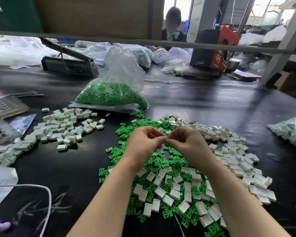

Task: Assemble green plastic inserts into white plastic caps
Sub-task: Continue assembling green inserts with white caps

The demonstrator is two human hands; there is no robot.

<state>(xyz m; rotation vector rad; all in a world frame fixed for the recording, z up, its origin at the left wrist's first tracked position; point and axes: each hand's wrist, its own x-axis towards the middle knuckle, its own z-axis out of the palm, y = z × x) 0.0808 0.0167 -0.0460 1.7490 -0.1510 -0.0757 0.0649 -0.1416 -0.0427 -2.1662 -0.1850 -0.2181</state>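
Note:
Loose green inserts (158, 161) and open white caps (232, 161) lie mixed in a wide pile on the black table (203, 100). My left hand (143, 142) and my right hand (186, 142) hover over the middle of this pile. Their pinched fingertips meet each other, and whatever is between them is hidden. A heap of white caps with green inserts fitted (61, 129) sits to the left. Behind the pile stands a clear bag of green inserts (109, 94).
A bag of finished parts (290, 132) lies at the right edge. A keypad device (0, 129), a grey tray (5, 105) and papers (0, 182) sit on the left. A heat sealer (68, 64), plastic bags and a red box (215, 48) stand at the back. A person sits beyond them.

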